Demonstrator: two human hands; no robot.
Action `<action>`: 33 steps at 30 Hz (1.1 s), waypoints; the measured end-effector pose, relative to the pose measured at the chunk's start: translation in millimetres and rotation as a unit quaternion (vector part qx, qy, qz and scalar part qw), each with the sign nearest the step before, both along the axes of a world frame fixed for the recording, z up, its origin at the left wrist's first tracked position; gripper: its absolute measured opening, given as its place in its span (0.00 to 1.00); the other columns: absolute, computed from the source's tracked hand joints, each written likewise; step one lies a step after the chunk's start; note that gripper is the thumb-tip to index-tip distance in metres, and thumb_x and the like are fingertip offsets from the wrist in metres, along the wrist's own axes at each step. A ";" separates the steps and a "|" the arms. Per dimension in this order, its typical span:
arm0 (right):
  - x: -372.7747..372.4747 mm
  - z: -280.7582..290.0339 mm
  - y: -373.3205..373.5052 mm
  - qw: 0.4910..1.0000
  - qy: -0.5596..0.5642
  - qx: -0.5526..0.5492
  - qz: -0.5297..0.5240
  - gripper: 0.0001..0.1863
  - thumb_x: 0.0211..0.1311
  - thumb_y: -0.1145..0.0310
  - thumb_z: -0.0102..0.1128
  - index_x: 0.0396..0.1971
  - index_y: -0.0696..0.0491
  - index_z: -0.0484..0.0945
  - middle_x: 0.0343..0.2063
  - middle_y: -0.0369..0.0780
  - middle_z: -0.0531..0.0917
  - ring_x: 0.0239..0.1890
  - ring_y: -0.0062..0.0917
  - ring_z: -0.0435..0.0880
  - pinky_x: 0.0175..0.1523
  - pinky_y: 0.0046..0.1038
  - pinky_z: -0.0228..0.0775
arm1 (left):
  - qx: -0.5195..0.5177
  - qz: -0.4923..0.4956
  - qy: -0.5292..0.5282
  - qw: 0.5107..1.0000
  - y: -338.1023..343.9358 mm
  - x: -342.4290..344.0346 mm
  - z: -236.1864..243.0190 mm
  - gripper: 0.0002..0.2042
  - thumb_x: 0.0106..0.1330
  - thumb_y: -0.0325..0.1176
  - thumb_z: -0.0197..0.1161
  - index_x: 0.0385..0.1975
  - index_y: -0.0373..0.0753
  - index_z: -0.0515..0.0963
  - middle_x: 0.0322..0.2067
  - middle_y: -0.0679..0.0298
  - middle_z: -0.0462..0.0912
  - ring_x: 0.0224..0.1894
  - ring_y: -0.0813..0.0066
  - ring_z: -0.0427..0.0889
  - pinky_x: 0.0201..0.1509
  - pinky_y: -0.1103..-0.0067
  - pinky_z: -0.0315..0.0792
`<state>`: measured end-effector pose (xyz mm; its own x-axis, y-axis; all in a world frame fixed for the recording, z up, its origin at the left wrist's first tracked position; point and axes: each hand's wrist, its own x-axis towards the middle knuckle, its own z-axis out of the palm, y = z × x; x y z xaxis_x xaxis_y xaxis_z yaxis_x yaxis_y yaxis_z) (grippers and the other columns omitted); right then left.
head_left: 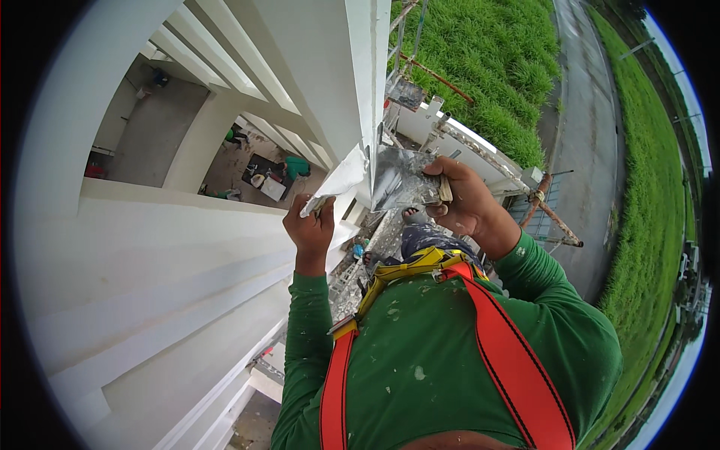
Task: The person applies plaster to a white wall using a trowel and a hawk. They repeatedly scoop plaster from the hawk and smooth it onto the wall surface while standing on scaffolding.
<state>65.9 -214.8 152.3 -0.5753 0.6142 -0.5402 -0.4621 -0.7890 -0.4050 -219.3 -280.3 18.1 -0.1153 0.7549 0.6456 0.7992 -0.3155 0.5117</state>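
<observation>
My left hand is closed on the lower edge of a thin flat plate coated in white putty, held tilted beside the white wall edge. In my right hand is a broad, smeared metal plastering trowel, gripped at its worn light-coloured handle. The trowel's blade stands close to the wall corner, at the right of the putty-coated plate. Whether the blade touches the wall I cannot tell. Both my forearms wear green sleeves spotted with white.
I stand high on splattered scaffolding, with rusty pipes at the right. A red and yellow harness crosses my body. Far below at left, people in green work around a dark table seen through wall openings. Grass and a road lie right.
</observation>
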 end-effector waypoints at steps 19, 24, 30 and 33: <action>76.7 -17.4 209.3 0.988 0.127 -0.074 0.049 0.09 0.66 0.71 0.53 0.42 0.59 0.73 0.27 0.39 0.81 0.21 0.20 0.78 0.20 0.19 0.71 | -0.021 0.016 0.289 0.957 116.7 58.7 56.1 0.11 0.44 0.28 0.69 0.29 0.36 0.79 0.32 0.61 0.82 0.29 0.61 0.82 0.34 0.70 0.76; 96.9 -3.5 294.9 0.983 0.067 0.126 -0.115 0.11 0.71 0.61 0.51 0.42 0.53 0.76 0.25 0.38 0.82 0.22 0.27 0.80 0.24 0.27 0.63 | -0.021 0.147 0.089 0.985 122.3 109.4 33.3 0.07 0.58 0.27 0.67 0.21 0.37 0.77 0.20 0.62 0.78 0.21 0.60 0.79 0.25 0.69 0.70; 100.7 -16.8 347.3 0.934 -0.116 0.335 0.034 0.16 0.77 0.59 0.54 0.34 0.56 0.78 0.20 0.39 0.80 0.19 0.23 0.76 0.25 0.28 0.66 | -0.106 0.309 -0.233 0.916 113.8 181.0 -0.3 0.19 0.72 0.35 0.60 0.17 0.35 0.74 0.11 0.65 0.72 0.15 0.75 0.72 0.23 0.76 0.64; 99.9 -39.8 362.2 0.935 -0.156 0.318 0.009 0.12 0.75 0.63 0.59 0.35 0.56 0.80 0.26 0.40 0.84 0.22 0.20 0.76 0.30 0.25 0.70 | -0.107 0.331 -0.332 0.877 109.9 199.5 -12.4 0.19 0.75 0.36 0.59 0.19 0.35 0.74 0.12 0.68 0.72 0.15 0.81 0.70 0.22 0.77 0.64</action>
